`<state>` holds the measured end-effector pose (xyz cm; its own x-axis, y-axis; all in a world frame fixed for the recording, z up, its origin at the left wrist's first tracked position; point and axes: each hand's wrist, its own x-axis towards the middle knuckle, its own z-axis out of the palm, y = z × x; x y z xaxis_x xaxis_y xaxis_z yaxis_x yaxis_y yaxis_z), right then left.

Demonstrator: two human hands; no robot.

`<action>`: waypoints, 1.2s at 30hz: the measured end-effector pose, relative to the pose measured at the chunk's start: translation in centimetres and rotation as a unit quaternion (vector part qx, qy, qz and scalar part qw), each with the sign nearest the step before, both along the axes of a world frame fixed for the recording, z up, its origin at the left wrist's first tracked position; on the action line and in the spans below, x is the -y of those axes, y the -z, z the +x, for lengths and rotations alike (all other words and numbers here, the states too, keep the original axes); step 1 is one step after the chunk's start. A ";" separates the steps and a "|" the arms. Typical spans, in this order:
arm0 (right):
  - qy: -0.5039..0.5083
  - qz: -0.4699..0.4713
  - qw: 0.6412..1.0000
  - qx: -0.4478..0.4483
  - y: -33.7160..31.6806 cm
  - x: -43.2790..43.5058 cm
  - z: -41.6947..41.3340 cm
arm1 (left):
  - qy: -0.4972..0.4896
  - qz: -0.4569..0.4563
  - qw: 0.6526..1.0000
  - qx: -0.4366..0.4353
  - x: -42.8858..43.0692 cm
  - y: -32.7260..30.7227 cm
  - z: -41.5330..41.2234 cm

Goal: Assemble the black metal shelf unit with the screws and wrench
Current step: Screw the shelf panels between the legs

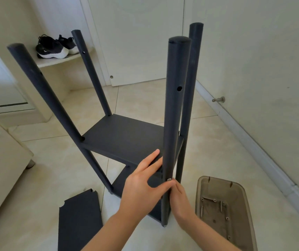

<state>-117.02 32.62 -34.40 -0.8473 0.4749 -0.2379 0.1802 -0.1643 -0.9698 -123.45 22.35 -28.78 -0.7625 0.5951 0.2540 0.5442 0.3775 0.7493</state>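
Currently the shelf unit stands on the tiled floor in the middle of the scene, four poles up and one shelf seated midway. On the near right pole a screw sits in its hole at shelf height. My left hand lies flat, fingers straight along the shelf's near edge, thumb pressed to the pole beside the screw. My right hand comes up from below, fingertips pinched on the screw head.

I judge this is hand-starting that screw. Next it needs turning until it bites while the shelf stays level, then the wrench, which I cannot see.

Just right of the pole lies a tray with spare screws, leaving my right elbow little room. A loose panel lies near left. The wall closes the right side, and open floor lies far left.
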 end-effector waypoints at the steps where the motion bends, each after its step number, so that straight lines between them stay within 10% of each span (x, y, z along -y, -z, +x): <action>1: 0.003 0.000 1.000 -0.009 -0.1 0.1 -0.1 | -0.005 0.003 1.000 0.002 0.0 -0.2 0.0; 36: -0.076 0.311 0.947 0.011 -9.1 5.9 -10.9 | -0.140 0.305 0.931 0.145 9.8 -7.4 -7.7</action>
<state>-127.95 26.67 -25.27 -0.9149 0.4027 0.0297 0.1771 0.4663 -0.8667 -131.20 12.57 -21.35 -0.9552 0.1752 0.2387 0.2299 -0.0694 0.9707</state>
